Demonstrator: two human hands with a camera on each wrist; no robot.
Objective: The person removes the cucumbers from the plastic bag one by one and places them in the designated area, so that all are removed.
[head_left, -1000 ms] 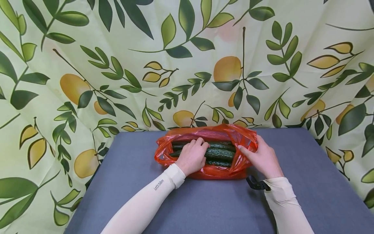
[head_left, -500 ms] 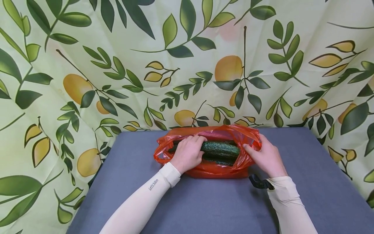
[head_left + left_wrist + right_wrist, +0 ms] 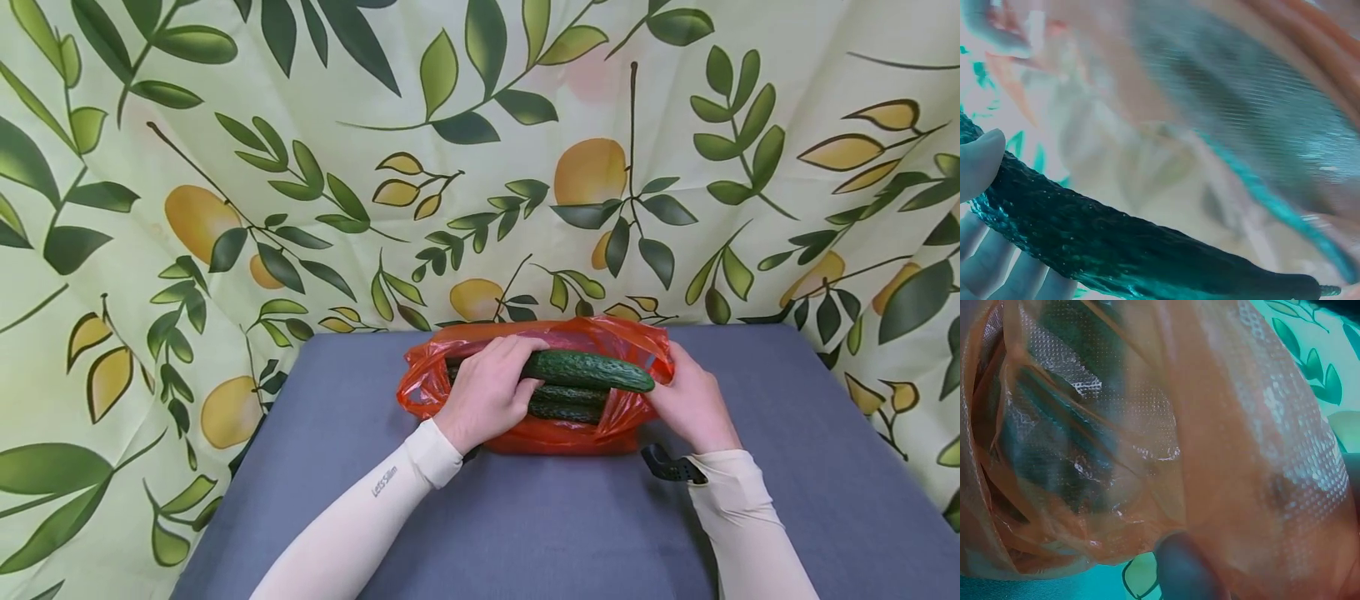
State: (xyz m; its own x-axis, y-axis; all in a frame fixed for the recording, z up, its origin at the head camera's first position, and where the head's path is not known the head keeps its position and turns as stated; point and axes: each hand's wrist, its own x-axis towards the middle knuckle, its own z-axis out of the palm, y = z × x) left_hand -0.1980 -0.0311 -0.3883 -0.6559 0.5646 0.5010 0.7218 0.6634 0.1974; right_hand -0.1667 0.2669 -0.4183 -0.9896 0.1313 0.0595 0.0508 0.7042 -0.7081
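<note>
Dark-green, long, bumpy cucumber (image 3: 592,369) sits in the grip of the left hand (image 3: 486,392), fingers and thumb curled round it, over the mouth of a thin, red, translucent plastic bag (image 3: 562,442) on a grey-blue, cloth-covered desk (image 3: 562,517). Its free end points just past three o'clock, close to the thumb of the right hand (image 3: 695,404); whether they touch is unclear. That hand's grip pinches the bag's three-o'clock edge. Other dark-green cucumbers (image 3: 567,410) lie inside the bag, toward six o'clock from the held one.
</note>
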